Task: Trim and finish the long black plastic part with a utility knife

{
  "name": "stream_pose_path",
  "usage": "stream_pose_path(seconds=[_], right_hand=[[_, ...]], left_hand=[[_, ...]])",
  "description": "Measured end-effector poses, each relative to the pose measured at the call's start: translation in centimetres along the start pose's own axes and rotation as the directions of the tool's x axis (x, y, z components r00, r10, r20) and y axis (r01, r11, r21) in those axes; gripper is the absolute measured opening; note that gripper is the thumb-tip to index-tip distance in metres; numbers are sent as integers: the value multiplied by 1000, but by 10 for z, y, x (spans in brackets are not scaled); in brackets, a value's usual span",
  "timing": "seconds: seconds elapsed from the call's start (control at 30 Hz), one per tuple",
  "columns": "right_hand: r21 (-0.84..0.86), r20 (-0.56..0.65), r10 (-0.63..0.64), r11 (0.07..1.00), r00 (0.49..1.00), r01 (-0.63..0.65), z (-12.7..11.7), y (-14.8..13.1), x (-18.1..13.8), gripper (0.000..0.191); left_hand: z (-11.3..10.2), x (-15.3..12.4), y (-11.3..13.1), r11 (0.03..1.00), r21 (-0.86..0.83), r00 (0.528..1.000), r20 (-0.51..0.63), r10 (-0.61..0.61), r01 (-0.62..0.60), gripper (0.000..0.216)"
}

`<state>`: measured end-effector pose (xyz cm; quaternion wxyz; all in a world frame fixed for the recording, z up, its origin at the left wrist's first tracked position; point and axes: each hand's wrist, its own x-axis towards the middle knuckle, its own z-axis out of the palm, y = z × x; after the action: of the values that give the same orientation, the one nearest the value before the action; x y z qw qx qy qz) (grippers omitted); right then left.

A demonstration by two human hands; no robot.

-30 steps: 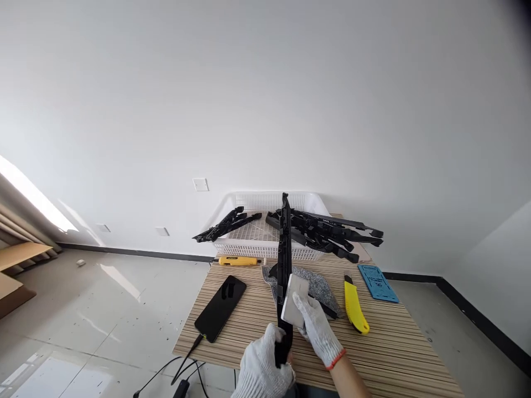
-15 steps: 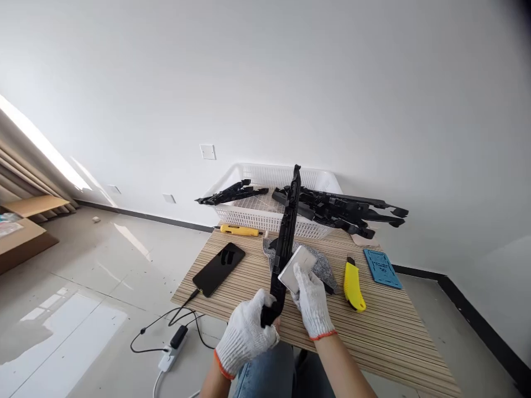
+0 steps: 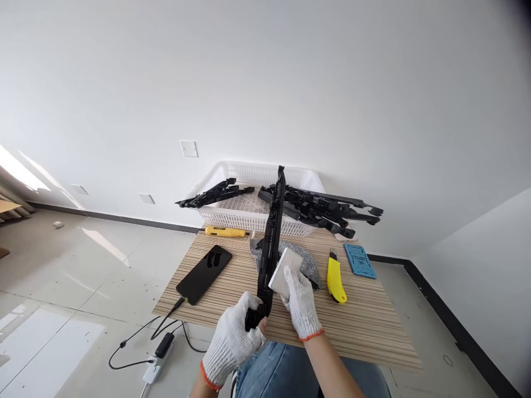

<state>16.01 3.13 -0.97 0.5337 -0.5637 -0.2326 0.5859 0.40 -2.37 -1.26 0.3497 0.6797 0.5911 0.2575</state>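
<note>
My left hand (image 3: 235, 336), in a white knit glove with an orange cuff, grips the lower end of a long black plastic trim piece (image 3: 271, 232). The strip points up and away from me over the table's front edge, its far tip in front of the basket. In my gloved right hand (image 3: 299, 301) is a flat white rectangular block (image 3: 285, 271), pinched between thumb and fingers. Its left edge lies against or very close to the strip's right side; actual contact I cannot tell. Behind both is a grey cloth (image 3: 309, 264) on the table.
A white plastic basket (image 3: 211, 214) at the back holds several black plastic parts (image 3: 323, 207), some overhanging its right rim. On the striped table (image 3: 352, 331) lie a black phone (image 3: 203, 273) on a cable, a yellow-handled tool (image 3: 226, 231), a yellow utility knife (image 3: 335, 279) and a blue plate (image 3: 360, 261).
The whole scene has shifted left in view as the head turned slightly right. Both hands keep their grips on the trim piece and the white block, with little relative movement.
</note>
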Motion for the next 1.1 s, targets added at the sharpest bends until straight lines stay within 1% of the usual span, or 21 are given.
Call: stream_pose_path(seconds=[0.1,0.13,0.17,0.27,0.3,0.33,0.4,0.43,0.47,0.57,0.6,0.63,0.7,0.77,0.8,0.87,0.93,1.03,1.07,1.1], right_hand=[[-40,96,-35,998,995,39,-3,4,2,63],[-44,100,-55,997,993,60,-4,5,4,64],[-25,65,-79,996,995,81,-5,6,6,64],[93,-121,-119,987,986,131,-9,6,11,68],[99,-132,-115,987,984,129,-11,6,12,69],[77,-100,-108,990,989,116,-13,5,12,69],[-25,30,-86,996,996,87,-19,4,10,66],[-66,62,-75,995,995,79,-21,5,8,65],[-86,54,-67,994,996,71,-23,5,7,66],[-95,-106,-43,995,993,33,-26,6,4,73],[-100,-132,-44,995,990,31,-26,6,3,74],[-109,-122,-53,993,991,40,-25,5,3,73],[-133,-34,-92,987,995,87,-24,3,1,69],[-152,51,-129,979,990,135,-22,0,-3,67],[-158,73,-137,976,988,147,-22,-1,-5,67],[-156,83,-136,977,987,148,-23,-3,-7,67],[-146,96,-124,980,988,137,-24,-2,-8,67],[-166,124,-79,981,989,99,-27,0,-4,66],[-166,92,-65,983,994,80,-27,1,-2,66],[-151,25,-58,987,998,61,-28,1,0,67]], left_hand=[[-2,2,3,999,31,999,14,-39,39,12],[-2,3,3,999,28,999,18,-41,41,12],[-3,3,2,999,15,999,22,-36,36,11],[-5,3,1,996,-92,998,65,0,6,12],[-6,3,1,991,-134,996,87,8,4,13],[-6,3,1,986,-167,994,107,8,10,14],[-7,5,0,979,-199,992,126,-11,36,14],[-7,6,0,978,-201,992,125,-22,47,15],[-7,7,-2,977,-206,991,129,-30,56,15],[-11,11,-8,962,-267,981,191,-9,61,19],[-13,13,-10,952,-301,974,227,11,60,20],[-16,14,-12,939,-339,964,262,34,59,23],[-22,16,-14,908,-415,947,311,86,54,28],[-25,16,-15,887,-460,940,321,117,46,31],[-25,15,-15,883,-467,940,317,124,40,32],[-23,13,-14,891,-453,948,293,124,24,31],[-18,10,-13,915,-403,959,264,105,11,27],[-9,8,-9,972,-237,981,187,54,-9,18],[-7,7,-7,985,-173,987,158,34,-6,15],[-5,8,-5,993,-117,991,130,15,1,13]])
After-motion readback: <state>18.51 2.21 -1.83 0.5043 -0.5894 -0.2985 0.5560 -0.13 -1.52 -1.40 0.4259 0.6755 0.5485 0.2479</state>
